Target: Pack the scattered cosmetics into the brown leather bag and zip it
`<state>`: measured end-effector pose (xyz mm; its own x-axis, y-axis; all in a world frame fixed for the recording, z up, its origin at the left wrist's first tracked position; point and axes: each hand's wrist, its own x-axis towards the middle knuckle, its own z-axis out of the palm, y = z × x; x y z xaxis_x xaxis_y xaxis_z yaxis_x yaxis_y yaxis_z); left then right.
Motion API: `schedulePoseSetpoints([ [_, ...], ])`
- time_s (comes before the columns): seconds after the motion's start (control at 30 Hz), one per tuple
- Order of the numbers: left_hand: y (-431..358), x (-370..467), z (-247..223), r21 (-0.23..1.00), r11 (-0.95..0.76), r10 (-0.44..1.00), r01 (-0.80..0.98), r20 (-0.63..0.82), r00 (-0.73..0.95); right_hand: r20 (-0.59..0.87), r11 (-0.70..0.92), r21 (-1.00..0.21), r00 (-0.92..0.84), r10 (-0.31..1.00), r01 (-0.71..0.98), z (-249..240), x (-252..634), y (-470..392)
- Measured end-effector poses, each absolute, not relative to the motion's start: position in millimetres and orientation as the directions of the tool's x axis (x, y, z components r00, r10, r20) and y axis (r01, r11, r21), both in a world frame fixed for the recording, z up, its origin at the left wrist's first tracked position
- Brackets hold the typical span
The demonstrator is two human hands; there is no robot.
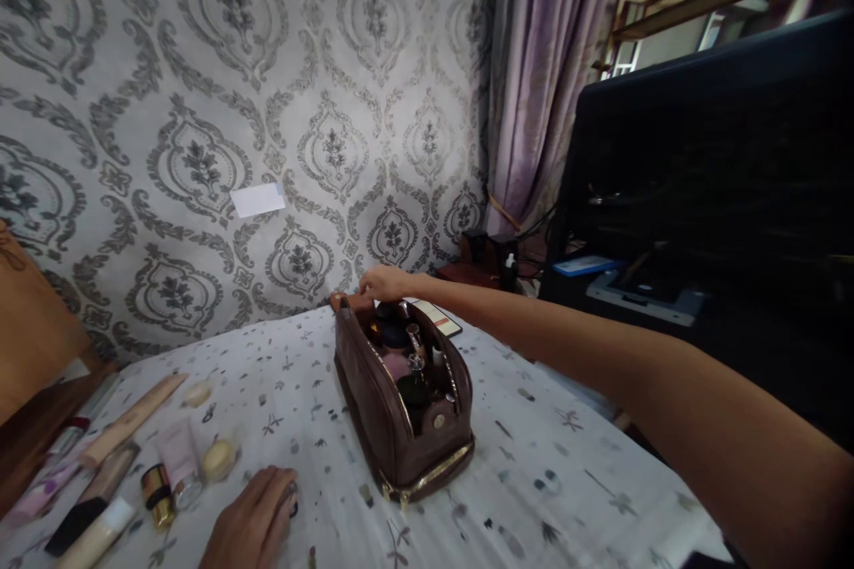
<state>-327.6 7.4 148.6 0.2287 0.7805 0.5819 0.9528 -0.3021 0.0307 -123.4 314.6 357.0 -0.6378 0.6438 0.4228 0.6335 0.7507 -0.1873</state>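
We log brown bag [370, 409]: boxy, smooth, leathery, gold-zipped, top gaping, upright on leaf-print sheet [286, 391]. Right hand [385, 284] at far flap [360, 308], left hand [250, 517] low, fingers bent; grips we cannot tell.

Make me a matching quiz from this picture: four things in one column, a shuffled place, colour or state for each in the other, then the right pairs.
Things:
1. Zippered bag
2. Right hand
3. Left hand
4. Curtain

Descriptions:
A. Between the bag and the pink tube
B. Purple, hanging
C. At the far end of the bag
D. Brown, open on top

Right pairs: 1-D, 2-C, 3-A, 4-B
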Motion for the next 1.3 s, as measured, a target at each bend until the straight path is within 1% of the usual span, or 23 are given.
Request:
schedulePoseSetpoints([
  [0.07,8.7,-325.7,147.8,0.047,-0.298,0.773,0.953,0.598,0.212,0.325,0.795,-0.164,-0.729,0.602,0.584,370.3,-124.2,300.9],
  [0.1,9.3,-324.7,147.8,0.049,-0.301,0.765,0.952,0.609,0.21,0.304,0.812,-0.156,-0.755,0.582,0.563,376.0,-124.7,291.1],
  [0.2,9.4,-319.9,150.6,0.103,-0.283,0.77,0.953,0.616,0.162,0.323,0.848,-0.144,-0.786,0.527,0.51,385.0,-126.7,252.1],
  [0.27,7.0,-314.6,156.1,0.169,-0.246,0.811,0.954,0.575,0.107,0.345,0.887,-0.138,-0.818,0.46,0.44,383.0,-128.9,222.1],
  [0.33,3.8,-308.9,164.0,0.216,-0.189,0.856,0.958,0.515,0.053,0.395,0.932,-0.136,-0.845,0.361,0.335,374.7,-132.2,193.4],
  [0.4,1.5,-305.2,171.5,0.236,-0.147,0.892,0.961,0.451,0.026,0.43,0.957,-0.175,-0.857,0.285,0.23,360.3,-137.6,168.4],
  [0.43,1.0,-304.6,174.1,0.24,-0.131,0.91,0.962,0.414,0.02,0.44,0.959,-0.218,-0.859,0.261,0.18,350.9,-141.2,157.6],
  [0.5,1.1,-306.5,175.4,0.232,-0.116,0.914,0.966,0.406,0.012,0.455,0.936,-0.342,-0.856,0.244,0.086,327.4,-150.9,139.5],
  [0.6,2.9,-314.5,170.6,0.186,-0.085,0.876,0.979,0.482,-0.016,0.483,0.836,-0.547,-0.827,0.287,-0.03,283.8,-171.3,122.7],
  [0.67,3.8,-321.8,168.5,0.137,-0.01,0.842,0.99,0.536,-0.066,0.479,0.747,-0.663,-0.793,0.376,-0.047,252.6,-188.1,118.5],
  [0.7,3.8,-325.7,169.0,0.12,0.036,0.827,0.992,0.554,-0.097,0.45,0.673,-0.738,-0.785,0.426,-0.058,237.5,-197.0,118.0],
  [0.77,2.3,-334.1,172.9,0.098,0.137,0.802,0.986,0.573,-0.169,0.328,0.441,-0.894,-0.782,0.53,-0.076,209.7,-213.8,118.8],
  [0.8,1.0,-338.5,175.6,0.089,0.188,0.789,0.978,0.579,-0.204,0.29,0.386,-0.92,-0.784,0.55,-0.069,197.4,-221.0,119.2],
  [0.87,-2.2,-348.0,179.6,0.059,0.289,0.762,0.955,0.59,-0.267,0.238,0.318,-0.947,-0.781,0.577,-0.054,176.7,-231.4,119.3],
  [0.93,-4.9,-357.7,178.5,0.026,0.379,0.734,0.925,0.601,-0.317,0.223,0.303,-0.952,-0.772,0.596,-0.041,161.5,-234.9,117.5],
  [1.03,-6.4,-370.2,167.4,0.005,0.465,0.707,0.885,0.6,-0.374,0.229,0.314,-0.949,-0.751,0.619,-0.03,148.4,-229.4,112.1],
  [1.17,-5.3,-376.8,152.7,-0.029,0.524,0.705,0.851,0.576,-0.414,0.268,0.36,-0.932,-0.735,0.623,-0.035,143.4,-217.9,105.6],
  [1.3,-5.2,-375.7,152.3,-0.041,0.512,0.719,0.858,0.567,-0.402,0.292,0.389,-0.921,-0.729,0.619,-0.039,143.1,-215.0,104.2],
])
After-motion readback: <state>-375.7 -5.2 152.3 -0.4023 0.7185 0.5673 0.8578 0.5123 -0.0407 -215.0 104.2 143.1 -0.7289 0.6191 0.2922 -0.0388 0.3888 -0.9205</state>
